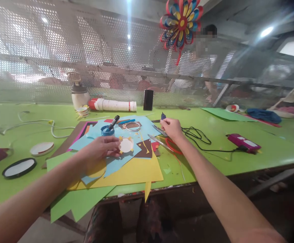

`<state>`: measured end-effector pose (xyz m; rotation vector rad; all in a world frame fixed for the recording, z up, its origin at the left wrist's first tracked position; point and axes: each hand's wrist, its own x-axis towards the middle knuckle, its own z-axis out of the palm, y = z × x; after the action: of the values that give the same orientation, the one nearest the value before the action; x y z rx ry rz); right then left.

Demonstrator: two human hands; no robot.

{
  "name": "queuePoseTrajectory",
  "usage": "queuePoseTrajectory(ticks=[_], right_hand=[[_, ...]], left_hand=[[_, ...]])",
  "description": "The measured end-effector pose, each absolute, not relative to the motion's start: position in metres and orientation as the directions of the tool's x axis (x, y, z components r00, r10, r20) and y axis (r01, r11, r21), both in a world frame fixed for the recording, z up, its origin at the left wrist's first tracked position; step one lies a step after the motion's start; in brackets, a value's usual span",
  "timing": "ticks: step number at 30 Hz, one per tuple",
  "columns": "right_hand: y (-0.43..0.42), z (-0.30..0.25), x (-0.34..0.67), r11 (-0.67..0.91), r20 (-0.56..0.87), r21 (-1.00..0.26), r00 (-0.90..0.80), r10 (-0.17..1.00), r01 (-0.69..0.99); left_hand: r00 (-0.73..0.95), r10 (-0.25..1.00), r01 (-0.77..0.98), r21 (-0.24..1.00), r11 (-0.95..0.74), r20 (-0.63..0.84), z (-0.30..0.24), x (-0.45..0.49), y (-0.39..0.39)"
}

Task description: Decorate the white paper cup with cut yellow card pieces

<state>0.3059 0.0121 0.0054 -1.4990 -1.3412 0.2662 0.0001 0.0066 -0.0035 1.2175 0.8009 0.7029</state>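
Observation:
My left hand (101,148) rests on the sheets of coloured paper (126,170), its fingers curled on a small white paper round with yellow tabs (126,145). Just behind it stands a blue pot with a black-handled brush (108,129) in it. My right hand (171,128) reaches out over the green table (212,148) and closes around the handles of a pair of scissors (159,138) with red grips, whose blades point left towards the paper.
A black cable (199,138) runs to a magenta device (243,142) at the right. White lids (42,147) and a black-rimmed disc (19,167) lie left. A stack of cups (113,105), a phone (148,100) and a white jar (79,96) stand by the perforated screen. A paper pinwheel (180,23) hangs above.

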Motion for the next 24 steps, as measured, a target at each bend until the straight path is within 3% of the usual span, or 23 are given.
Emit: queuePoseTrajectory(ticks=[7,14,19,24], right_hand=[[-0.002,0.006,0.301,0.257,0.618,-0.598,0.233,0.751,0.759],[-0.027,0.003,0.257,0.453,0.624,-0.498,-0.057,0.779,0.739],[-0.049,0.005,0.224,0.698,0.476,-0.333,-0.525,0.705,0.634],[-0.073,0.014,0.201,0.716,0.203,-0.238,-0.687,0.698,0.656]], left_hand=[[0.55,0.829,-0.115,0.974,0.196,-0.102,-0.001,-0.002,0.008],[0.481,0.877,-0.257,0.956,0.141,0.0,0.009,-0.008,0.011],[0.458,0.888,-0.298,0.947,0.117,0.035,0.008,-0.011,0.015],[0.528,0.849,-0.275,0.951,0.142,0.026,0.006,-0.014,0.017]])
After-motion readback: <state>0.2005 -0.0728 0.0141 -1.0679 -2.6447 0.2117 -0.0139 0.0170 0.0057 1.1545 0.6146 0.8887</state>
